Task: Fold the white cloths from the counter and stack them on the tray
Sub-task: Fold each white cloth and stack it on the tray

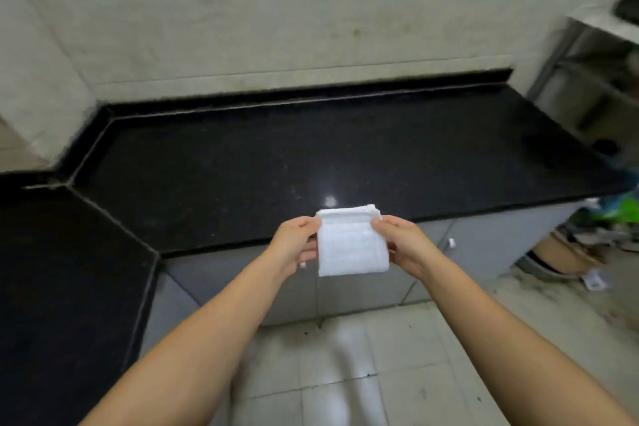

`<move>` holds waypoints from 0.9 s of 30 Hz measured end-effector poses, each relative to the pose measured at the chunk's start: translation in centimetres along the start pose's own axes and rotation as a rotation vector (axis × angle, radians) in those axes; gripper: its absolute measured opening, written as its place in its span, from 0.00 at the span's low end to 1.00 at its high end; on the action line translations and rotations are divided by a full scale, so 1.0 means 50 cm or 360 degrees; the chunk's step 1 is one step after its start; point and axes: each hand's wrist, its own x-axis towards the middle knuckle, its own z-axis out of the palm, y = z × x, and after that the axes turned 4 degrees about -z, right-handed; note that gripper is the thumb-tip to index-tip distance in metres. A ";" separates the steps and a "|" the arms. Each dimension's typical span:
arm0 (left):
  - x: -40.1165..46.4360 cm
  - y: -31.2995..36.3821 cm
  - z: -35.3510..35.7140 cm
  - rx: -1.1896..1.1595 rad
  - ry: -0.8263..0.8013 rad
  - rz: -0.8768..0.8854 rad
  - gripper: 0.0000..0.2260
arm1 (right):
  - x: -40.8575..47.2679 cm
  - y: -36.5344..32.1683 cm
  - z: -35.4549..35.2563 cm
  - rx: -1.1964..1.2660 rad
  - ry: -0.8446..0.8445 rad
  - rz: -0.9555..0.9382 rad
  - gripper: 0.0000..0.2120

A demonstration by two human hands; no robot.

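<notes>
A folded white cloth (351,244) hangs in the air in front of the black counter (311,156), just over its front edge. My left hand (295,242) pinches the cloth's left side, thumb on top and fingers behind. My right hand (403,242) pinches its right side the same way. The cloth is folded into a small thick rectangle with several layers showing at its top. No tray and no other cloth are in view.
The counter runs in an L along a tiled wall, with a second dark section (62,287) at my left. Grey cabinet doors (484,245) sit below. A metal rack (587,73) and floor clutter (587,245) are on the right.
</notes>
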 end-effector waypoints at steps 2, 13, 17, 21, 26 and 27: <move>0.022 0.008 0.146 0.0088 -0.0152 -0.0001 0.09 | -0.030 -0.003 -0.145 0.0061 0.0137 -0.0011 0.06; 0.091 0.062 0.893 0.0201 -0.0786 -0.0106 0.04 | -0.174 -0.109 -0.835 0.0291 0.0714 -0.0060 0.07; 0.130 0.132 1.060 0.0181 -0.0901 -0.0120 0.03 | -0.140 -0.178 -0.985 0.0419 0.0837 -0.0149 0.05; 0.214 0.226 1.191 0.0219 -0.0980 -0.0020 0.08 | -0.057 -0.263 -1.123 0.0355 0.0832 -0.0248 0.04; 0.344 0.397 1.367 0.0290 -0.1030 0.0186 0.09 | 0.096 -0.412 -1.299 0.0278 0.0829 -0.0397 0.07; 0.367 0.437 1.405 0.0303 -0.1028 0.0203 0.09 | 0.126 -0.449 -1.334 0.0276 0.0834 -0.0416 0.06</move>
